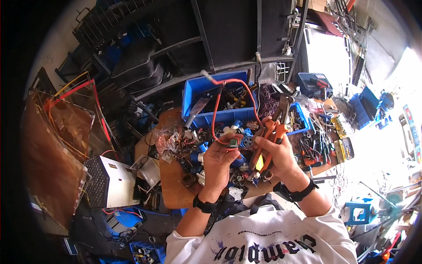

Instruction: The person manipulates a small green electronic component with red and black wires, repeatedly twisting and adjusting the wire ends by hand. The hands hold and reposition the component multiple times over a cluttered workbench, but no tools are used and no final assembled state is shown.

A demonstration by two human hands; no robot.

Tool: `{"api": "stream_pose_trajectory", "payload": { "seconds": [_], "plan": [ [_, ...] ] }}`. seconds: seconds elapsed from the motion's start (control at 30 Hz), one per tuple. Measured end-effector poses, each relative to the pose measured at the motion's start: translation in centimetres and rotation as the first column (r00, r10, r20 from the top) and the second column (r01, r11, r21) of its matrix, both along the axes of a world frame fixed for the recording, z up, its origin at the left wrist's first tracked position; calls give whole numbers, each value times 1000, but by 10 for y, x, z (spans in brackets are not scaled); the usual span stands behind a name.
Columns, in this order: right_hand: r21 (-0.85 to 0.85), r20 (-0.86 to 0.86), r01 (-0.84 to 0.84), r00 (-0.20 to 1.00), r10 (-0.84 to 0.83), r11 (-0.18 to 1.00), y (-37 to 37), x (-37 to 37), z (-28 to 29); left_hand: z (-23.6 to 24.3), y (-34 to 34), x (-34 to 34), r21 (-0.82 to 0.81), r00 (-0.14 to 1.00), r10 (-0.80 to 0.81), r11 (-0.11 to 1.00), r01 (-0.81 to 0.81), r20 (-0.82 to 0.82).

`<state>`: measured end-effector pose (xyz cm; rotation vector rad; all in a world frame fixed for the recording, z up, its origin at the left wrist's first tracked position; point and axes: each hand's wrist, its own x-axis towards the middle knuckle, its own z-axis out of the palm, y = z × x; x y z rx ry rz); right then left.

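Over one table [170, 182], the left grip [217, 165] pinches one red cable [214, 118], the right grip [283, 159] two orange handles [280, 133].

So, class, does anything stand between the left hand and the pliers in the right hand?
Partly: the red cable loops up from the left hand and descends just left of the orange-handled pliers, near the thumb of the right hand. Besides these, nothing visible blocks the gap.

Red, Orange, Blue

We are seeing a red cable [237, 81], orange-handled pliers [268, 128], a blue bin [220, 119] and a tan counter [170, 176]. Our white shirt [263, 219] is showing black lettering [266, 251], and our wristbands [205, 205] are showing black.
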<state>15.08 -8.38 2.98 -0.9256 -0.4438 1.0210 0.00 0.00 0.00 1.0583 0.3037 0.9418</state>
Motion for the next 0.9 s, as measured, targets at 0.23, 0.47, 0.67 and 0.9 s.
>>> {"api": "stream_pose_trajectory", "payload": {
  "seconds": [0.23, 0.47, 0.67, 0.9],
  "plan": [
    [-19, 13, 46, 999, -46, 999, 2, -3, 3, 2, -1, 4, -8, 1000, 0, 1000, 1, 1],
    [-31, -41, 10, 999, -11, 999, -2, -3, -5, 12, -5, 0, 0, 997, -58, 998, 58, 44],
    [27, -223, -26, 974, 31, 999, -1, -4, -3, 22, -15, 1, 90, 1000, -4, 996, 3, 8],
    [64, -352, -234, 904, 241, 970, -2, 0, -29, 29, -19, 14, 396, 980, 180, 909, -132, -87]
  ]
}}
